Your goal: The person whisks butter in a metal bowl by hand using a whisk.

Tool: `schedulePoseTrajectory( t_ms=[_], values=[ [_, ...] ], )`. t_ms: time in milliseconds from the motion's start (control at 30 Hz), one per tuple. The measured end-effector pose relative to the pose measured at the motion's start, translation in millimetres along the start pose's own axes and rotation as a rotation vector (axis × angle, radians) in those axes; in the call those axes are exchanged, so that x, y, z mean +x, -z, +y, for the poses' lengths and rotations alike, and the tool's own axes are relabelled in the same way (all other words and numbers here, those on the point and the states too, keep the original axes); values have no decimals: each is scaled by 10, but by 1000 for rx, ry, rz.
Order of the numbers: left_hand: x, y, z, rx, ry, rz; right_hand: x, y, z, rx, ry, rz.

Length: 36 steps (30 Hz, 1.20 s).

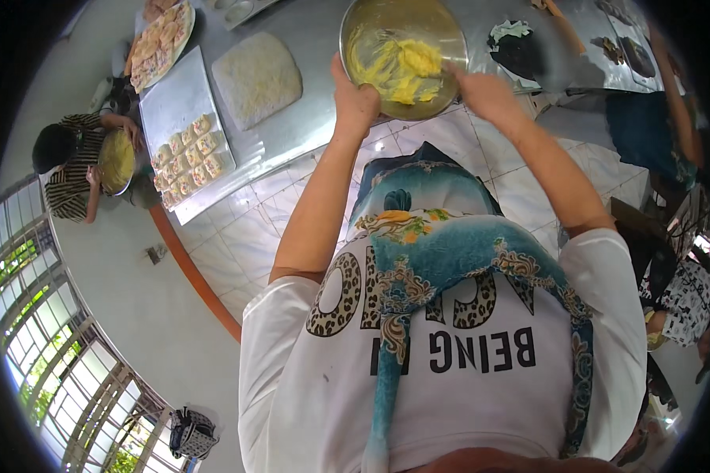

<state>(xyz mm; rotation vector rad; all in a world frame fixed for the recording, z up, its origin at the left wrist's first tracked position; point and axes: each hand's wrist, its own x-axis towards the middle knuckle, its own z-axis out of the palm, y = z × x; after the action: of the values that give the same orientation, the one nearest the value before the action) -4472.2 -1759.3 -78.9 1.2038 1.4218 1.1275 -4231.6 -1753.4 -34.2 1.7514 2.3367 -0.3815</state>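
Note:
A large round metal mixing bowl (361, 35) is tilted at the table's near edge, at the top middle of the view. Smeared yellow creamy mixture (417, 59) clings to its inside and gathers in a lump toward the right. My left hand (355, 103) grips the bowl's rim on its left side, thumb bent inward. At the bowl's right rim is my right hand (479, 88), fingers closed near the lump; the view does not settle what it holds, and its fingertips are partly hidden.
Left of the bowl, a big floured dough slab (257, 80) lies on the metal table (316, 112). Beside it a metal tray (183, 88) bears rows of small topped dough pieces (192, 155). An oval plate of baked pieces (163, 41) stands beyond. A person (74, 159) at far left holds another bowl.

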Motion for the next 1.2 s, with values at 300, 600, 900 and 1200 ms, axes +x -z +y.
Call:
schedulePoseTrajectory(
  t_ms=[300,600,900,1200],
  values=[
    [-4,2,312,-302,268,-21,100,-357,-23,617,130,-169],
    [87,107,152,-268,305,-70,-273,63,-160,119,123,-23],
    [6,69,189,-272,161,-54,-22,202,-171,143,127,77],
    [-27,45,-32,-67,99,-16,-73,-149,-341,146,53,-16]
  ],
)
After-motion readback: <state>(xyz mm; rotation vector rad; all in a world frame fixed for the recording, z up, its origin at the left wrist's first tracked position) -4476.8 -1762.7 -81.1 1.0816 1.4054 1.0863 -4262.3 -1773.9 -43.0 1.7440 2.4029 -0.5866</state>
